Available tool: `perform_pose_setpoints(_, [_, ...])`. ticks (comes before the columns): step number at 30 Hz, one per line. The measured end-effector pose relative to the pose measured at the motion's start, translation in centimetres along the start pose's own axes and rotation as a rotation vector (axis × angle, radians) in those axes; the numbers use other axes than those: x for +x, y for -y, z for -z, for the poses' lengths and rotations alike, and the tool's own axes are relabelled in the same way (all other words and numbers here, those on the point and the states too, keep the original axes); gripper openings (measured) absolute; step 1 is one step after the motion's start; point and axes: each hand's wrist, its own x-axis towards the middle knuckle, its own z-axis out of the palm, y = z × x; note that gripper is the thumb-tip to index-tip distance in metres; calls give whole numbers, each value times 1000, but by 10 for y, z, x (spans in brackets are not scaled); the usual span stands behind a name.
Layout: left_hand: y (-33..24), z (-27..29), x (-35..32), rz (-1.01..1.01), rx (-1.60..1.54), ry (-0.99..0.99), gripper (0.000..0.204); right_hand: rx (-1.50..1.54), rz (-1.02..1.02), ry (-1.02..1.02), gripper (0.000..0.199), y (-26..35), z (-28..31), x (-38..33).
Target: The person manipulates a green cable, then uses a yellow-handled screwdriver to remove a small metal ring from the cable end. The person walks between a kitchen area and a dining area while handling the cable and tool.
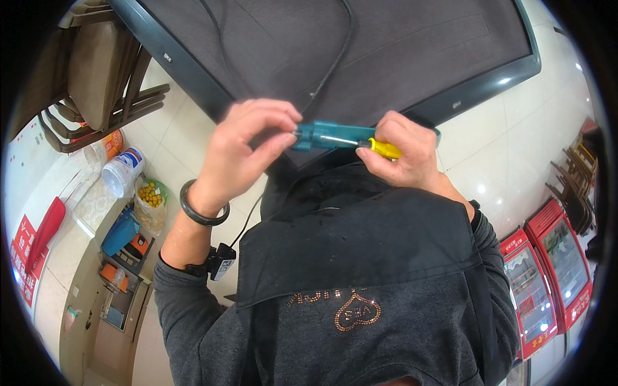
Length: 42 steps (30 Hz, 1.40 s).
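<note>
Screwdriver: teal handle with yellow end, held level between both hands.
Left hand: fingers pinch the teal tip end.
Right hand: fingers closed round the yellow end.
Cable: black, just beyond the fingers.

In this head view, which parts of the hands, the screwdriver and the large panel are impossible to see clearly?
- Screwdriver, head view: its tip is hidden behind the left hand fingers; the yellow end is wrapped by the right hand.
- Black panel: its top is cut off by the picture edge, its near edge covered by both hands and the dark apron.
- Cable end: lost behind the left hand.
- Bag of yellow items: too small to identify.
</note>
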Motion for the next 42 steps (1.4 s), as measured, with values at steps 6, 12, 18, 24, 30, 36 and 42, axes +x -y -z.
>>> perform_pose_setpoints(6, [-6, -4, 3, -20, 119, -2, 10, 5, -5, -3, 28, 0, 0, 0])
perform_pose_setpoints(12, [-5, -7, 0, 10, -53, -98, 16, 24, -3, -8, 29, 1, 0, 2])
perform_pose_setpoints(18, [5, -3, 2, -59, 141, -1, 14, 23, -12, 3, 28, 0, 1, 3])
perform_pose_setpoints(24, [-1, -11, -2, 60, -93, -146, 14, 34, -9, -1, 29, 0, 0, 3])
perform_pose_setpoints(30, [3, -5, 1, -10, 39, -61, 13, 16, -7, 9, 29, 0, 0, 4])
perform_pose_setpoints(36, [5, -7, 0, 4, -29, -96, 13, 23, -12, 5, 30, -2, -1, 4])
perform_pose_setpoints(42, [7, -4, 0, 120, -314, -71, 15, 24, -19, 12, 30, -3, -1, 4])
